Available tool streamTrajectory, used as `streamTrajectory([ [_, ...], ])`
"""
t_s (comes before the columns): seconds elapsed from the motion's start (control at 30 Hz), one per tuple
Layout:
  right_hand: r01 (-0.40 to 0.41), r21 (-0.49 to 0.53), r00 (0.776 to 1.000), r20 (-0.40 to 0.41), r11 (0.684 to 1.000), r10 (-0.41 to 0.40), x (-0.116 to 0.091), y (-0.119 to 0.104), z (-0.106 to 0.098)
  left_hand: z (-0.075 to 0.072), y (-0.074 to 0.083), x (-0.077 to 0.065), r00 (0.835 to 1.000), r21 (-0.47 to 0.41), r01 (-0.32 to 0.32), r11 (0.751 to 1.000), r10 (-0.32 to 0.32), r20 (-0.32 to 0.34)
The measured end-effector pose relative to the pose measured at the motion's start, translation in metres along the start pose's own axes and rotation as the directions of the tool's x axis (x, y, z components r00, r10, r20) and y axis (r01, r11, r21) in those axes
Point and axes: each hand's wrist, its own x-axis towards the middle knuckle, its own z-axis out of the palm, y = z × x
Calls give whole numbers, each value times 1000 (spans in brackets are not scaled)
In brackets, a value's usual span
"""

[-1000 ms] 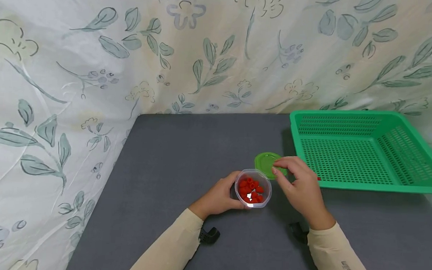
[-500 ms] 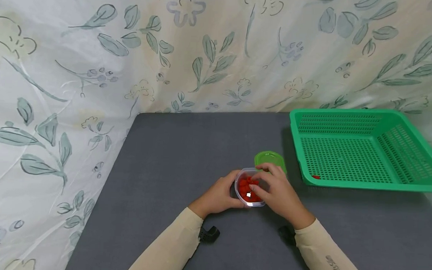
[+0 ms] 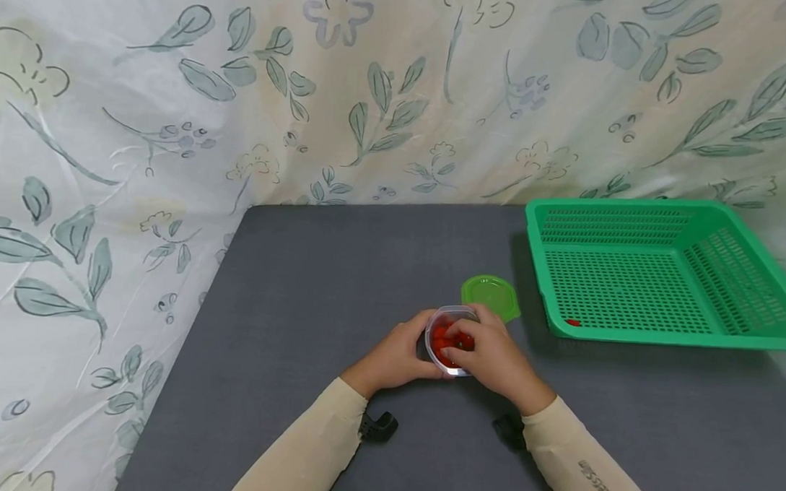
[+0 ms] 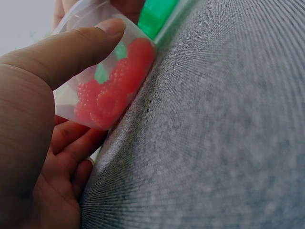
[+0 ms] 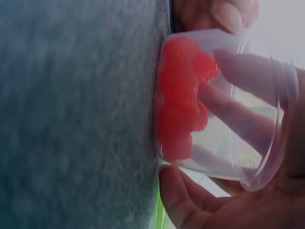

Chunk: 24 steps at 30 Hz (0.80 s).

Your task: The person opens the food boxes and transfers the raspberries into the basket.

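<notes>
In the head view my left hand (image 3: 398, 353) grips a clear plastic tub (image 3: 454, 373) by its left side, thumb near and fingers around the far side. Red raspberries (image 4: 112, 95) cover the tub's bottom, seen through its wall in the left wrist view. My right hand (image 3: 496, 357) reaches over the tub's rim from the right. Inside, its thumb and a finger lie either side of one raspberry (image 5: 206, 67), pinching it. A green lid (image 3: 492, 294) lies flat just behind the tub, apart from it.
A green perforated basket (image 3: 663, 337) stands at the right rear of the dark grey tabletop (image 3: 340, 265). One small red piece (image 3: 573, 322) lies in its near left corner. Floral cloth (image 3: 385, 93) hangs behind and along the left.
My right hand has moved left from beside the basket and lid, down into the tub among the raspberries. The left hand and the tub have stayed in place.
</notes>
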Motion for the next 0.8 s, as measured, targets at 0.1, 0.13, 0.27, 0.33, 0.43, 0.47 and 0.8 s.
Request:
streamTrajectory([
  [0.1,-10,0,1000,-19,1000,10,2,-3,2,-1,-1,-1,1000,0,-8,1000,8,0],
  [0.13,-12,-1,1000,-22,1000,12,2,-4,2,-2,-1,-1,1000,-3,-11,1000,11,0],
  [0.27,-18,16,1000,-22,1000,18,5,-7,3,-4,-2,-3,1000,-5,-7,1000,7,-6],
  [0.33,-14,27,1000,-20,1000,15,5,-7,3,-4,-2,-3,1000,-1,-8,1000,8,-8],
  [0.43,-13,38,1000,-21,999,14,5,-6,3,-4,-1,-3,1000,-1,-11,1000,11,-3],
  [0.47,-12,42,1000,-22,999,13,4,-6,3,-4,-1,-3,1000,-1,-11,1000,11,-1],
  [0.8,1,101,999,-47,995,4,2,2,4,-1,-3,-1,1000,-5,-20,1000,20,6],
])
